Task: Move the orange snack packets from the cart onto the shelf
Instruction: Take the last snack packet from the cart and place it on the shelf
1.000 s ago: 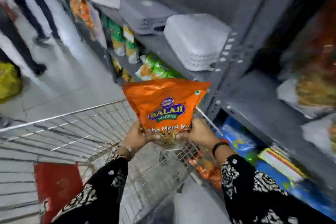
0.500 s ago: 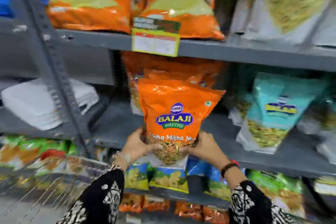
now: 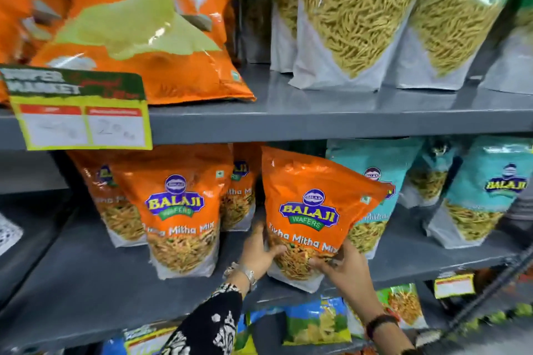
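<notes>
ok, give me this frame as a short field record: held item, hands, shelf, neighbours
held item: orange Tikha Mitha Mix packet, upright, tilted slightly
left hand: grips the packet's lower left edge
right hand: grips its lower right corner
placement: packet base at the middle shelf, contact unclear
left neighbour: matching orange packets, standing
right neighbour: teal packets, partly behind the held one

I see grey metal shelving (image 3: 317,121) filling the whole view, its boards running across in tiers. A yellow and green price tag (image 3: 78,112) hangs on the front edge of the upper board at the left. Green and white pouches (image 3: 354,29) stand on the upper board at the right, and teal pouches (image 3: 487,193) on the board below. Blue and green bags (image 3: 317,323) show on the lowest tier. Soft light glints off the wrappers.
</notes>
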